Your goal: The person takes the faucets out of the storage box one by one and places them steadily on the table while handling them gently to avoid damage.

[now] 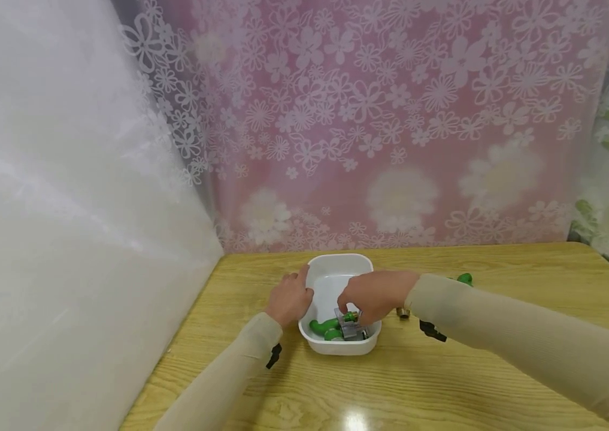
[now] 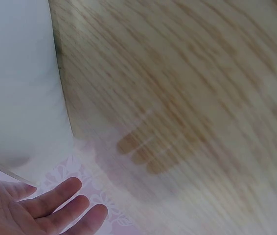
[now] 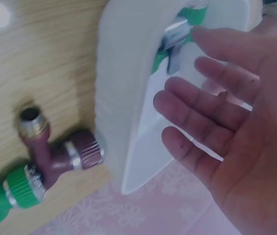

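Observation:
A white plastic basin [image 1: 339, 257] stands between both hands. My left hand [image 1: 289, 299] holds its left rim, thumb at the inner side, with several fingers loosely extended outside the wall in the left wrist view. Over the basin's right side reaches my right hand [image 1: 371, 293]; its fingers [image 3: 192, 107] look apart and relaxed in the right wrist view, near the contents without visibly closing on anything. Inside lie green pipe fittings [image 1: 324, 327] and a grey, shiny flat piece [image 1: 351, 330]. A small green part with a brass-coloured end [image 1: 351, 316] shows just below the right hand.
On the wooden table [image 1: 423, 389], right of the basin, lie a maroon pipe fitting [image 3: 48, 154] with a brass threaded end and a green fitting [image 3: 21, 188], partly behind the right forearm in the head view. A flowered curtain [image 1: 390, 120] hangs behind; pale sheeting [image 1: 67, 209] borders the left.

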`<state>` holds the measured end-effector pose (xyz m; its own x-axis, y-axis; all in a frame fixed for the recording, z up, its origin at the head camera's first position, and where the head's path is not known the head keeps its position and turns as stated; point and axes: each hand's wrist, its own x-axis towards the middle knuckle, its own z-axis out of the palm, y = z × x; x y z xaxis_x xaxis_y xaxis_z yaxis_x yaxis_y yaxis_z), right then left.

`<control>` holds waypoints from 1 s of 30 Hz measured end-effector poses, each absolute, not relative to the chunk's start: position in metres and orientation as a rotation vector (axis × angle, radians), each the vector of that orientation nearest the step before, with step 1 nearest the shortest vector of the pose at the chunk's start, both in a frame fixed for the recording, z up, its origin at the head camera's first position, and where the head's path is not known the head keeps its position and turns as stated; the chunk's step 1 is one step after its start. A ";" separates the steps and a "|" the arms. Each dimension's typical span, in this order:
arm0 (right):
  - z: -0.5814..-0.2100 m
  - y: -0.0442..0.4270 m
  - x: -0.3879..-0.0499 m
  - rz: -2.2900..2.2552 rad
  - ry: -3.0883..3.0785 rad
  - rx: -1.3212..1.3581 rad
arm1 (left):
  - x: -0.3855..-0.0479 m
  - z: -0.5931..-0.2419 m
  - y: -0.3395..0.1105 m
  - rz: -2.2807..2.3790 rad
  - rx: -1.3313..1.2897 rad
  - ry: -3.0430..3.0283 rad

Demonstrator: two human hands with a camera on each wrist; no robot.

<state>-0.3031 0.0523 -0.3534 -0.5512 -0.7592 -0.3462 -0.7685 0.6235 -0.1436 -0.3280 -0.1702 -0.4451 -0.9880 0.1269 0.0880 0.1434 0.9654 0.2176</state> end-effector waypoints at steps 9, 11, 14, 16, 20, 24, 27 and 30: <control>-0.354 0.031 -0.297 0.030 2.301 -1.251 | -0.327 -0.443 -0.171 -0.351 -0.206 -3.049; -0.355 0.028 -0.296 0.047 2.271 -1.231 | -0.327 -0.443 -0.171 -0.353 -0.203 -3.053; -0.358 0.025 -0.295 0.083 2.255 -1.174 | -0.326 -0.442 -0.170 -0.347 -0.196 -3.059; -0.360 0.024 -0.294 0.110 2.259 -1.147 | -0.325 -0.441 -0.170 -0.344 -0.194 -3.061; -0.363 0.024 -0.295 0.126 2.272 -1.133 | -0.324 -0.440 -0.169 -0.340 -0.200 -3.055; -0.364 0.024 -0.295 0.111 2.281 -1.148 | -0.324 -0.441 -0.170 -0.333 -0.213 -3.042; -0.365 0.024 -0.296 0.107 2.299 -1.154 | -0.324 -0.441 -0.170 -0.333 -0.221 -3.036; -0.368 0.022 -0.299 0.109 2.321 -1.155 | -0.324 -0.442 -0.170 -0.338 -0.221 -3.038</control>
<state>-0.2987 0.0225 -0.3679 -0.4868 -0.7164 -0.4997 -0.7602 0.6293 -0.1616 -0.3245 -0.1703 -0.4419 -0.9866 0.1344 0.0925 0.1514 0.9654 0.2125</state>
